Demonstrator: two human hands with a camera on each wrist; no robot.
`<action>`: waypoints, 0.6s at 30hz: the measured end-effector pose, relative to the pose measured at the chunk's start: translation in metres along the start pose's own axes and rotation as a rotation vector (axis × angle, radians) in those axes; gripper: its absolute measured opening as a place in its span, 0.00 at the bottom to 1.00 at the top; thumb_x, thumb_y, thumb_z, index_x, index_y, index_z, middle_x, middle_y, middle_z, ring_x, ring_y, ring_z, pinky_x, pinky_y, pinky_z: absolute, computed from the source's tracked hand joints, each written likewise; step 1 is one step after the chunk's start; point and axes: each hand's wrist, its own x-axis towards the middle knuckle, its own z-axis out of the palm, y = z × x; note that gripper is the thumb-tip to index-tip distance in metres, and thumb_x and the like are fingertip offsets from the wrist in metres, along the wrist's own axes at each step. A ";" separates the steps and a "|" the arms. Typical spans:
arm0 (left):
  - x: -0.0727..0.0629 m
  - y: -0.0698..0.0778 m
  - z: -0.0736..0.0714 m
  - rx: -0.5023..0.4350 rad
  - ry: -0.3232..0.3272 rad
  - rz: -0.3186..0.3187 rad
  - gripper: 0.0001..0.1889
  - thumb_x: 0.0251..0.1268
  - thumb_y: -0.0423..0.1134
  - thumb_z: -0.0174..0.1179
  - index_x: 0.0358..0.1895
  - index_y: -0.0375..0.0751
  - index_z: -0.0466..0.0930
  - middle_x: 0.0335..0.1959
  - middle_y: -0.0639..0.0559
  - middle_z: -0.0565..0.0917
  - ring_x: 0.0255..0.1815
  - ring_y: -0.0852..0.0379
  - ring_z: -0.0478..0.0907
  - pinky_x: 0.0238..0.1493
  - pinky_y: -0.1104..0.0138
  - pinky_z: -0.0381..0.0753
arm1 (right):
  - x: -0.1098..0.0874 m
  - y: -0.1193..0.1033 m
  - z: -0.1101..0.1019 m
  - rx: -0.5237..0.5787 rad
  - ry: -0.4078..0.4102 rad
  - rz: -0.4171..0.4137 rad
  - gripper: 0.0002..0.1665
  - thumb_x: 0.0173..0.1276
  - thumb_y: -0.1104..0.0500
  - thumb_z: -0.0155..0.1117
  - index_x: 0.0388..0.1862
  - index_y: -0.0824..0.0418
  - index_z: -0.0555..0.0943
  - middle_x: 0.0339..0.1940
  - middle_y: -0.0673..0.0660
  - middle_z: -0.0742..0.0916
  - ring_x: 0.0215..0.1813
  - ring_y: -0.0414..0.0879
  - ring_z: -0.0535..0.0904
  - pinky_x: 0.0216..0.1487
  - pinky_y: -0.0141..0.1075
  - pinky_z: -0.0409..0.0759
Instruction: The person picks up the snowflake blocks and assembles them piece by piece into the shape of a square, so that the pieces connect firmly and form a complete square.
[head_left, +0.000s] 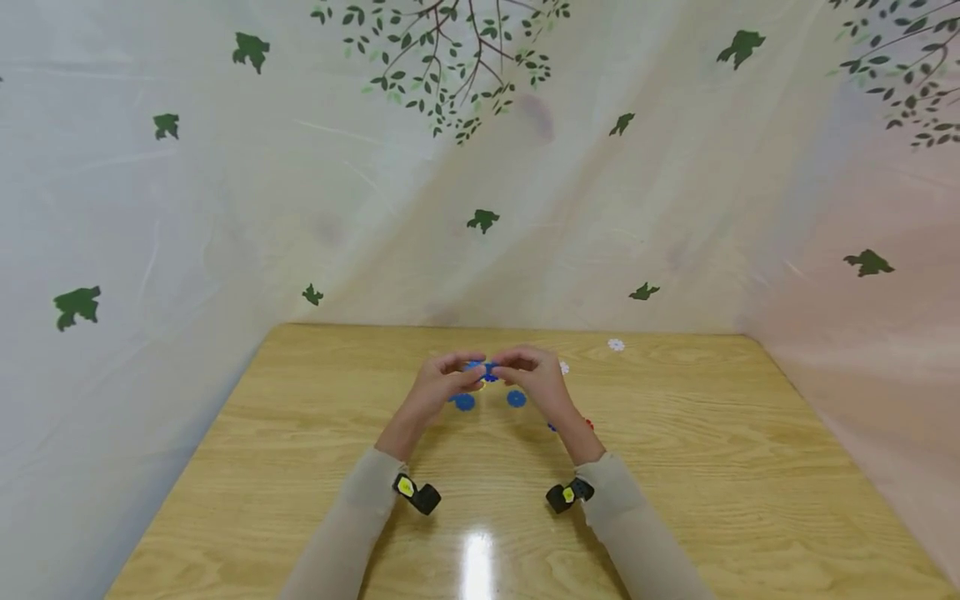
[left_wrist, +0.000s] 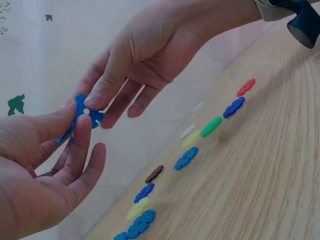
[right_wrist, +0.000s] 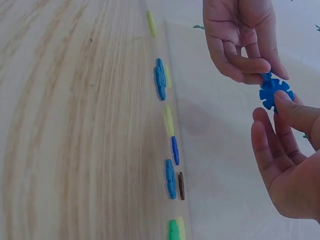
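Note:
In the head view my left hand (head_left: pixel 438 387) and right hand (head_left: pixel 536 379) meet above the table, fingertips close together. Each pinches a blue snowflake disc between thumb and fingers. The right hand's notched blue disc (right_wrist: pixel 270 91) faces the camera in the right wrist view. Next to it the left hand's blue disc (left_wrist: pixel 66 132) appears nearly edge-on in the left wrist view, partly covered by fingers. The two discs meet at their edges; I cannot tell whether their slots are joined. Below the hands another blue disc (head_left: pixel 516 399) lies on the table.
Loose snowflake discs lie across the wooden table (head_left: pixel 675 467): a red disc (left_wrist: pixel 246 87), a green disc (left_wrist: pixel 211 126), a brown disc (left_wrist: pixel 154 174) and a white disc (head_left: pixel 616 344). Blue discs (left_wrist: pixel 135 227) overlap near the left. A printed cloth (head_left: pixel 390 250) hangs behind the table.

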 end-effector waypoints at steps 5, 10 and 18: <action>-0.001 -0.003 -0.002 0.038 -0.006 -0.012 0.14 0.71 0.31 0.63 0.55 0.27 0.80 0.39 0.52 0.85 0.37 0.58 0.86 0.49 0.62 0.88 | 0.000 0.001 0.002 -0.061 -0.028 0.007 0.10 0.67 0.66 0.71 0.46 0.70 0.88 0.44 0.67 0.90 0.37 0.36 0.86 0.42 0.47 0.89; 0.000 -0.002 -0.003 0.066 0.000 -0.040 0.09 0.69 0.32 0.66 0.48 0.33 0.81 0.38 0.52 0.89 0.36 0.57 0.86 0.55 0.49 0.85 | 0.002 -0.001 -0.002 -0.122 -0.076 0.032 0.12 0.68 0.65 0.70 0.48 0.69 0.87 0.46 0.67 0.89 0.39 0.40 0.87 0.43 0.40 0.88; 0.000 0.001 -0.005 0.089 0.078 -0.081 0.06 0.69 0.34 0.66 0.40 0.40 0.78 0.40 0.41 0.90 0.33 0.54 0.85 0.53 0.50 0.85 | 0.003 -0.007 -0.023 -0.296 -0.126 0.099 0.11 0.70 0.66 0.68 0.50 0.67 0.86 0.48 0.67 0.89 0.46 0.51 0.87 0.44 0.32 0.85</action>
